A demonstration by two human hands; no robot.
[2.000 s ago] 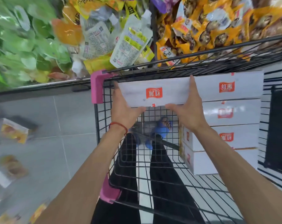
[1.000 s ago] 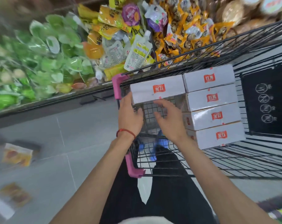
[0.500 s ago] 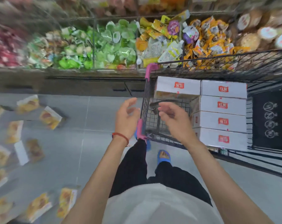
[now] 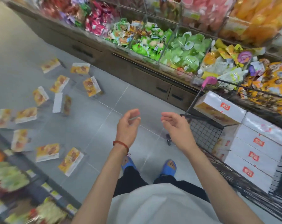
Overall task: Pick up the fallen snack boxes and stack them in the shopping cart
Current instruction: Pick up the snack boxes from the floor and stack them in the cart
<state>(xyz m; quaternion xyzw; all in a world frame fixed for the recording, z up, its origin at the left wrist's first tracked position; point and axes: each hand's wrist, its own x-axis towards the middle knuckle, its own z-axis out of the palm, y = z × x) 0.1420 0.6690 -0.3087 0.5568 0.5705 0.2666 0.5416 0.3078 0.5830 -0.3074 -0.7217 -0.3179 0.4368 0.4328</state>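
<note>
Bare grey tiled floor (image 4: 91,135) open ahead of the feet, yellow-and-white cardboard snack boxes (image 4: 47,152) scattered across its left, black wire shopping cart (image 4: 201,135) walling the right, stacked white boxes (image 4: 256,156) filling its near side, brown snack shelving (image 4: 146,78) behind, dark shelf edge (image 4: 33,180) closing the lower left.

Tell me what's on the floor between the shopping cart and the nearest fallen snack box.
Head view: only grey floor tiles and your blue-slippered feet lie between the shopping cart and that snack box.
</note>
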